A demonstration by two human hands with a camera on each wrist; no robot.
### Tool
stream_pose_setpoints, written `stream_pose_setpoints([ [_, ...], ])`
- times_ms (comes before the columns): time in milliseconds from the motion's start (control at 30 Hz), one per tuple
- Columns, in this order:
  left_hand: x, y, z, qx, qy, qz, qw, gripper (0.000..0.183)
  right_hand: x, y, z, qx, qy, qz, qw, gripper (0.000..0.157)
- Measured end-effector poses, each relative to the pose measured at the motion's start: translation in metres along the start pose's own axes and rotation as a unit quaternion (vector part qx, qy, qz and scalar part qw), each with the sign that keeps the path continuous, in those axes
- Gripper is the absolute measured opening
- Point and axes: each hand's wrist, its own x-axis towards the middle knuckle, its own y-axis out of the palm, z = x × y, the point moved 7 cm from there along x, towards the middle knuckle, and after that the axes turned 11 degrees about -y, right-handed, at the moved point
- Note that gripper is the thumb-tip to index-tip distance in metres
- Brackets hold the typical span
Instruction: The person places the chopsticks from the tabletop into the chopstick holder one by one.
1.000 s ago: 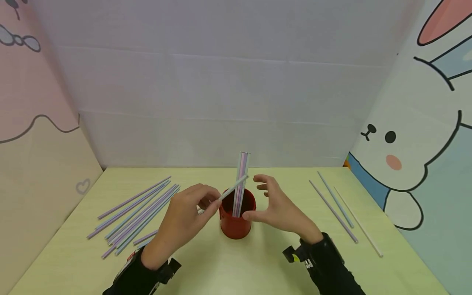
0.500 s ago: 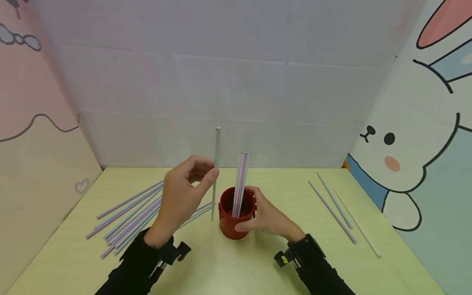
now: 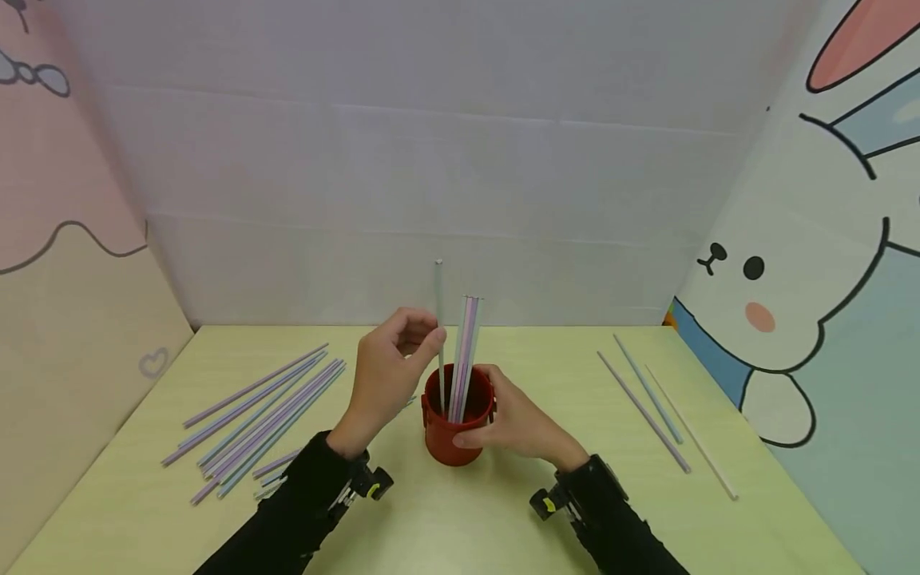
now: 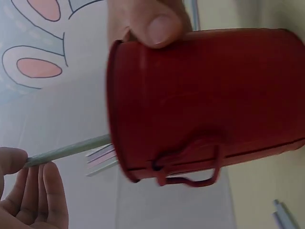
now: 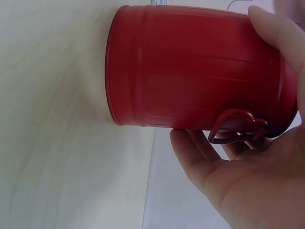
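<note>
My left hand (image 3: 395,359) pinches a pale green straw (image 3: 440,299) between thumb and fingers. It stands nearly upright, and its lower end is inside the red metal bucket (image 3: 453,449). Several purple and green straws (image 3: 465,343) lean together in the same bucket. At the bucket's right side my right hand (image 3: 521,423) grips the wall, thumb at the front and fingers behind. From the left wrist view, the green straw (image 4: 69,149) runs from the fingertips past the bucket's rim. A small loop handle (image 5: 238,125) shows on the bucket in the right wrist view.
Left on the pale yellow table (image 3: 460,527) lies a fan of several purple and blue straws (image 3: 269,423), partly behind my left forearm. A purple straw (image 3: 643,411), a blue straw (image 3: 647,387) and a white straw (image 3: 690,431) lie at the right. A white wall panel (image 3: 460,176) borders the back.
My left hand has turned the green straw from slanting to upright, then moved it right and down into the bucket. My right hand has closed in on the bucket's side and holds it.
</note>
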Motion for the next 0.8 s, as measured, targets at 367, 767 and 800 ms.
stream_pose_setpoints([
  [367, -0.014, 0.021, 0.052, 0.023, -0.065, 0.012, 0.9975, 0.014, -0.002, -0.003, -0.032, -0.034, 0.007, -0.001, 0.999, 0.085],
  [767, -0.015, 0.015, 0.063, 0.073, -0.061, 0.017, 0.9953, 0.017, -0.006, -0.007, -0.028, -0.062, 0.009, 0.023, 0.998, 0.088],
  [800, -0.015, 0.013, 0.063, 0.079, -0.059, 0.020, 0.9949, 0.018, -0.008, -0.011, -0.027, -0.080, 0.014, 0.028, 0.996, 0.087],
])
